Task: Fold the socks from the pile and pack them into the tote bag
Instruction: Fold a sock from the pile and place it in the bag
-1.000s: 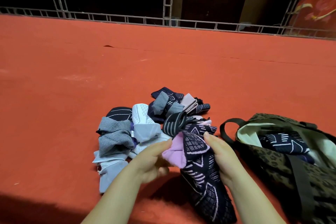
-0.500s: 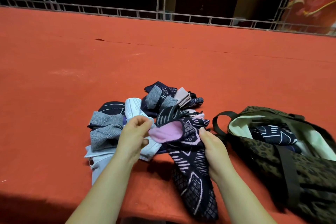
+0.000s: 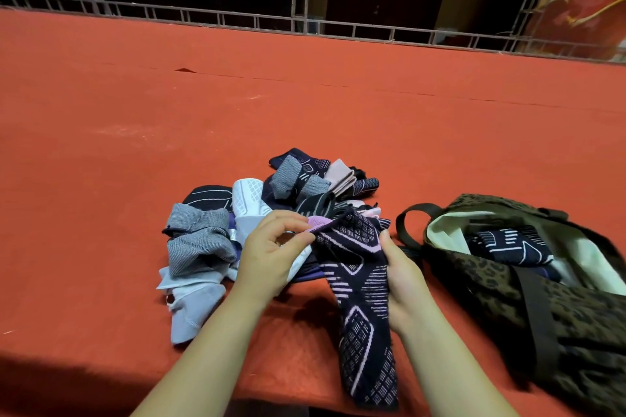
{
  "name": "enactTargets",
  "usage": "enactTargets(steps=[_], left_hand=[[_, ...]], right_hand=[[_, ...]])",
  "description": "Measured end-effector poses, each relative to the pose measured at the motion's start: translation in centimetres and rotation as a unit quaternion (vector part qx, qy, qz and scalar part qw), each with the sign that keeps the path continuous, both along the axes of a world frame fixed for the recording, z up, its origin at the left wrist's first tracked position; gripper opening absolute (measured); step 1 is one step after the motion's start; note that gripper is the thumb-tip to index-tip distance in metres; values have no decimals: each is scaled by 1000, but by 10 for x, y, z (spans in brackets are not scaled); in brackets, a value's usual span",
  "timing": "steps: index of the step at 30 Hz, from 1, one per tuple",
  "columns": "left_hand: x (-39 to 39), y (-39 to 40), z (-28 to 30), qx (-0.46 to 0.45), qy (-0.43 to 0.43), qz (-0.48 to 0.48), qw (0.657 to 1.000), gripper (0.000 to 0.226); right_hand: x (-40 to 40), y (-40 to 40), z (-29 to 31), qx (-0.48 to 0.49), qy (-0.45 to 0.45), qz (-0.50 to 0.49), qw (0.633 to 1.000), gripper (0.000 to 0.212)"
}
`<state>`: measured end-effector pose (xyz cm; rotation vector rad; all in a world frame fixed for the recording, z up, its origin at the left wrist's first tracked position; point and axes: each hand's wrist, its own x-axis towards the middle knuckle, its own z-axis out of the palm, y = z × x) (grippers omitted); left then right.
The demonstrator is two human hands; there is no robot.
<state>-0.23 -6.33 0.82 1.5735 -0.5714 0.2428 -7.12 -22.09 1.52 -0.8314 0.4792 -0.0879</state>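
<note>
We find no brand name, label or readable writing on any of the fabric; the only markings are woven patterns of pale lines, dots and diamonds.

The dark patterned sock [image 3: 359, 298] sits at lower centre of the frame, stretched out long. Its long axis runs from the pink toe, near the middle of the frame, down and slightly right toward the bottom edge, where its open cuff end lies on the red surface [image 3: 169, 129].

Our left hand [image 3: 274, 254] pinches the pink toe end between thumb and fingertips, the other fingers curled in. Our right hand [image 3: 403, 278] is closed along the sock's right edge, thumb up against the fabric (its fingers are hidden under the sock, so we cannot tell how they grip).

The sock pile [image 3: 271, 213] lies just behind and to the left of both hands, centre-left in the frame: grey ribbed pieces, pale blue and white ones, and more dark patterned ones jumbled together.

The tote bag [image 3: 559, 315], in a dark leopard-like print with a pale lining, lies at lower right with its mouth open toward the pile. Inside it we see a folded dark sock [image 3: 508, 244] with pale line markings.
</note>
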Motion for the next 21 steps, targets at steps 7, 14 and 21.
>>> enactTargets(steps=[7, 14, 21], left_hand=[[3, 5, 24, 47, 33, -54, 997, 26], [3, 1, 61, 131, -9, -124, 984, 19], [3, 5, 84, 178, -26, -144, 973, 18]], right_hand=[[-7, -12, -3, -233, -13, 18, 972, 30], [-5, -16, 31, -481, -163, 63, 859, 19], [7, -18, 66, -585, -236, 180, 755, 5]])
